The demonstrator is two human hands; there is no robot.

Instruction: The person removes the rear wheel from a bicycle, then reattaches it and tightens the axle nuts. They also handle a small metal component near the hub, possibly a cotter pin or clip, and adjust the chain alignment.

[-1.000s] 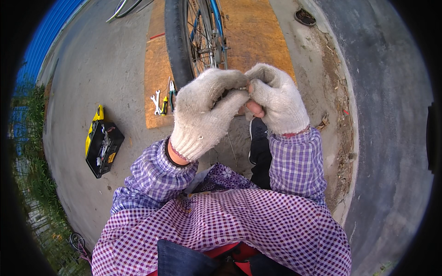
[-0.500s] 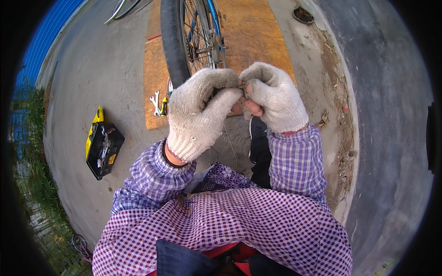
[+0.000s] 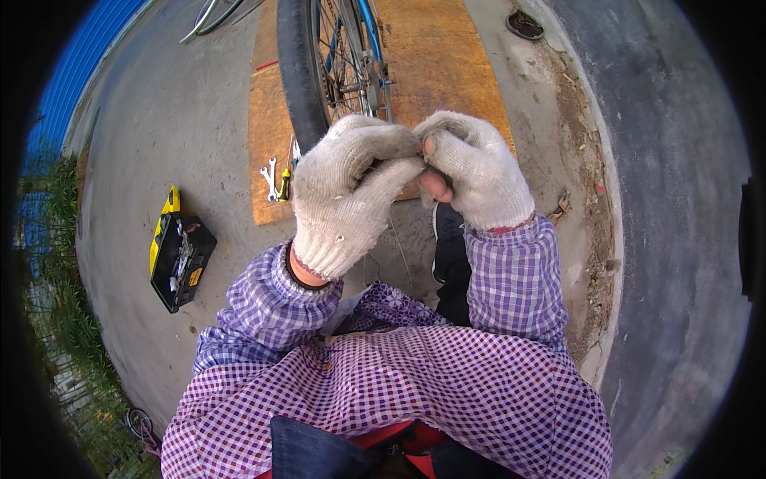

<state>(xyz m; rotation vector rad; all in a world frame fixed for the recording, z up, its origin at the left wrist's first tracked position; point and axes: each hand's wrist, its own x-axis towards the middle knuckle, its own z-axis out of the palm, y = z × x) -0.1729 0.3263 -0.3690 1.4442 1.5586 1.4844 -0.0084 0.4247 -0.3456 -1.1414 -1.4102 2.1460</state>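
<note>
My left hand (image 3: 339, 191) and my right hand (image 3: 483, 176), both in off-white knit gloves, meet fingertip to fingertip in front of my chest. Each is closed in a pinch, and whatever lies between the fingers is hidden or too small to name. Bare fingertips poke out of the right glove. A thin wire (image 3: 400, 249) shows below the hands; where its upper end goes is hidden behind them. Just beyond my hands is a bicycle wheel (image 3: 297, 68) with a black tyre and spokes, beside a blue frame tube (image 3: 370, 32).
Under the bicycle lies a wooden board (image 3: 435, 60). Open-end wrenches (image 3: 270, 178) and a yellow-black screwdriver (image 3: 285, 185) rest on its left edge. An open black-and-yellow toolbox (image 3: 190, 267) stands on the concrete at left. A dark round object (image 3: 524, 25) lies far right.
My left hand has shifted slightly, its fingers closing up nearer the right hand's. The right fingers have curled in a little, so less of the fingertips shows. Nothing else has visibly moved.
</note>
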